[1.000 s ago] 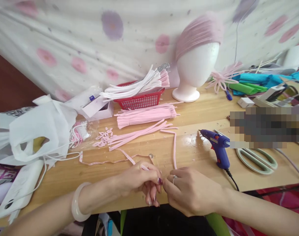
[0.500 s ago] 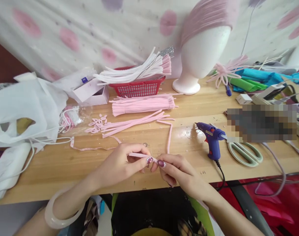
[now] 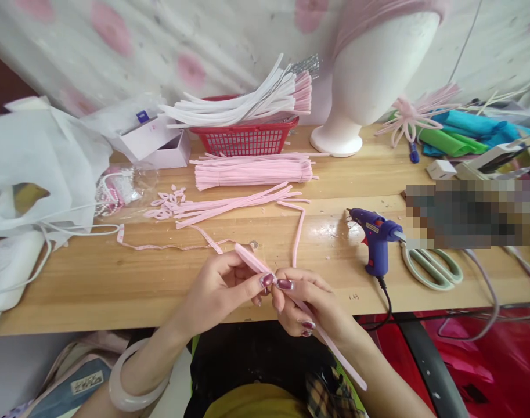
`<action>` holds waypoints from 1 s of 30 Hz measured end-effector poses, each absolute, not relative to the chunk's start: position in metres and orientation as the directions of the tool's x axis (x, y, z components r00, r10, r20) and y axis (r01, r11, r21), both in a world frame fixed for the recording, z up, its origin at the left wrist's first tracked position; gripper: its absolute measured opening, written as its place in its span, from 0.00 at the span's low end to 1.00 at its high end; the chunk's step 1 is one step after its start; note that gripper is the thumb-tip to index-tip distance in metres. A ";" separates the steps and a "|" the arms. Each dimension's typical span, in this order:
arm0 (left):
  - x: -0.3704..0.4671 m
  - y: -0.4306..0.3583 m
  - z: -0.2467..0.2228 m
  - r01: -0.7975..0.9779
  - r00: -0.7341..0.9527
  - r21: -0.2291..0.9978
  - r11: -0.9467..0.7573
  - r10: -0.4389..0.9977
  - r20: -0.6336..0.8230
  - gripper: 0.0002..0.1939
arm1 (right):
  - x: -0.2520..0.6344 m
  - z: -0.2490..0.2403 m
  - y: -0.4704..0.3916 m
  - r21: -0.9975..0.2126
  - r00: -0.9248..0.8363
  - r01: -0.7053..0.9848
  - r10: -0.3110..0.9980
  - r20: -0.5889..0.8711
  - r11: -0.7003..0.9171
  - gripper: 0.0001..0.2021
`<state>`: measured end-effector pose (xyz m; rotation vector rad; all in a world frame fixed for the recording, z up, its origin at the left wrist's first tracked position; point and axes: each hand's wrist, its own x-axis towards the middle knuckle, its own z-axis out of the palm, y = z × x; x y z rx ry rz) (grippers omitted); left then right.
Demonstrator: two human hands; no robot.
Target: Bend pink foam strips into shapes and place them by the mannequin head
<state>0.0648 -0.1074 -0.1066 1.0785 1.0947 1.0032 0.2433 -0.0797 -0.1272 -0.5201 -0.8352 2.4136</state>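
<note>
Pipe cleaner [image 3: 252, 260], pink and fuzzy: long tail, doubled end. Red basket [image 3: 242, 141] on the table [image 3: 330, 290], holding white stems [image 3: 238, 109] and pink stems [image 3: 303, 96]. Over the table's near edge I see left grip [image 3: 221, 293] and right grip [image 3: 310, 299] pinching the pipe cleaner; tail crosses the right wrist, doubled end by the left.

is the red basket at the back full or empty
Full: white strips and pink strips heap above the rim of the red basket.

There's bare wooden tabletop [image 3: 349, 270] open between the ring-free right hand [image 3: 314, 299] and purple plastic glue gun [image 3: 375, 235]; pale-green-handled scissors [image 3: 431, 267] crowd the right; red plastic mesh basket [image 3: 242, 140] bars the far side.
</note>
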 end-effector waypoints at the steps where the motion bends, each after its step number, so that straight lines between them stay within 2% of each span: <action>1: 0.065 -0.107 -0.108 -0.095 0.181 0.982 0.164 0.973 -0.145 0.11 | 0.243 -0.128 -0.079 -0.598 -0.808 -0.364 0.561 -0.178 -0.714 0.12; 3: 0.063 -0.105 -0.112 -0.095 0.193 0.994 0.060 0.980 -0.041 0.11 | 0.242 -0.130 -0.075 -0.459 -0.878 -0.347 0.455 -0.148 -0.818 0.11; 6: 0.057 -0.101 -0.112 -0.004 0.223 0.973 -0.229 0.949 0.224 0.08 | 0.241 -0.136 -0.071 -0.246 -0.972 -0.213 0.231 -0.047 -0.946 0.11; 8: 0.051 -0.100 -0.108 0.112 0.280 0.904 -0.413 0.886 0.371 0.03 | 0.241 -0.139 -0.070 -0.152 -0.991 -0.129 0.132 -0.010 -0.980 0.11; 10: 0.046 -0.101 -0.101 0.231 0.348 0.804 -0.548 0.818 0.458 0.01 | 0.241 -0.139 -0.070 -0.086 -0.996 -0.085 0.085 0.001 -0.993 0.11; 13: 0.039 -0.103 -0.088 0.423 0.475 0.574 -0.702 0.711 0.519 0.06 | 0.242 -0.135 -0.071 -0.011 -0.999 -0.040 0.040 0.011 -0.999 0.10; 15: 0.035 -0.103 -0.080 0.515 0.615 0.346 -0.784 0.619 0.489 0.05 | 0.244 -0.131 -0.071 0.015 -1.000 -0.029 0.029 0.010 -0.999 0.11; 17: 0.034 -0.101 -0.072 0.531 0.742 0.127 -0.838 0.532 0.407 0.05 | 0.245 -0.127 -0.070 0.024 -0.999 -0.040 0.039 -0.011 -0.999 0.12; 19: 0.034 -0.099 -0.066 0.505 0.813 -0.019 -0.863 0.468 0.346 0.10 | 0.246 -0.125 -0.069 0.015 -0.998 -0.055 0.055 -0.043 -0.998 0.12; 22: 0.037 -0.097 -0.062 0.473 0.843 -0.092 -0.876 0.420 0.335 0.15 | 0.245 -0.123 -0.070 -0.030 -0.988 -0.084 0.087 -0.128 -0.996 0.11; 24: 0.038 -0.095 -0.065 0.467 0.848 -0.064 -0.882 0.427 0.313 0.16 | 0.242 -0.122 -0.072 -0.108 -0.964 -0.131 0.152 -0.216 -0.986 0.10; 26: 0.039 -0.094 -0.069 0.477 0.847 -0.010 -0.879 0.456 0.275 0.17 | 0.239 -0.121 -0.073 -0.235 -0.915 -0.173 0.244 -0.322 -0.957 0.10; 28: 0.039 -0.092 -0.073 0.505 0.828 0.089 -0.859 0.511 0.231 0.17 | 0.237 -0.119 -0.074 -0.408 -0.846 -0.179 0.352 -0.401 -0.895 0.10; 30: 0.040 -0.090 -0.074 0.531 0.802 0.247 -0.810 0.575 0.161 0.16 | 0.238 -0.118 -0.072 -0.598 -0.791 -0.132 0.448 -0.417 -0.790 0.10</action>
